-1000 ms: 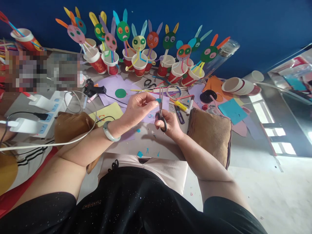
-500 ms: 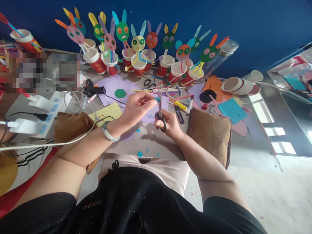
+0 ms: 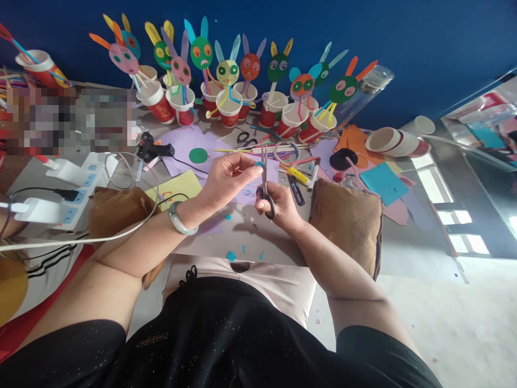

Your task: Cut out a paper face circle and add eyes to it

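My left hand (image 3: 234,175) pinches a small blue paper piece (image 3: 259,165) between thumb and fingertips. My right hand (image 3: 278,206) is wrapped round black-handled scissors (image 3: 264,186), their blades pointing up, away from me, right beside the blue piece. Beneath the hands lies purple paper (image 3: 242,195) with small blue bits on it. Blue scraps (image 3: 231,256) are scattered near the table's front edge. A green paper circle (image 3: 198,156) rests on purple paper to the left of my left hand.
Red-and-white cups (image 3: 229,108) with paper rabbit faces line the back. A glue gun (image 3: 155,151), power strip (image 3: 86,186) and white cable are at left. A yellow glue tube (image 3: 298,175), box cutter (image 3: 297,191), brown cushion (image 3: 347,223) and blue paper (image 3: 383,183) are at right.
The whole view has shifted very slightly. Both hands keep almost the same pose, and the scissor blades look slightly closer together.
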